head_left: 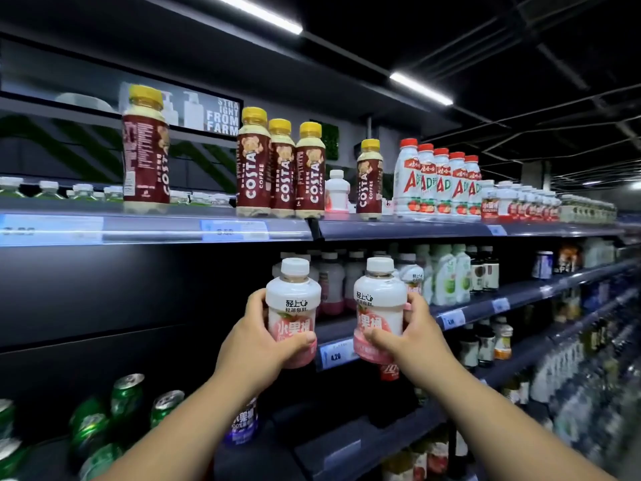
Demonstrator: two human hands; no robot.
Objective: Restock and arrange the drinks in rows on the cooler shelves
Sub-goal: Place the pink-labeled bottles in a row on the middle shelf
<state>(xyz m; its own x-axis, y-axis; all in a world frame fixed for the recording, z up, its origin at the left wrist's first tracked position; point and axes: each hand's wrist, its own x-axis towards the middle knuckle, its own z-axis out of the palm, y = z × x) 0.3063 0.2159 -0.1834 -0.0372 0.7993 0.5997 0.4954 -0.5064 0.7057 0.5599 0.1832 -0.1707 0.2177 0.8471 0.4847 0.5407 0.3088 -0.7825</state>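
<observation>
My left hand [258,336] grips a white and pink peach drink bottle [293,300] by its lower half, upright in front of the second shelf [492,305]. My right hand [404,333] grips a matching bottle [379,303] the same way, just to the right. Behind them on the second shelf stand several more of these pink and white bottles [333,282]. One small white bottle [337,194] sits on the top shelf [416,229] among the coffee bottles.
The top shelf carries brown Costa coffee bottles [282,170], red-capped AD milk bottles [440,184] and small white bottles further right. Green cans [126,397] lie at lower left. Water bottles [582,383] fill the lower right shelves. Price tags [336,355] line the shelf edges.
</observation>
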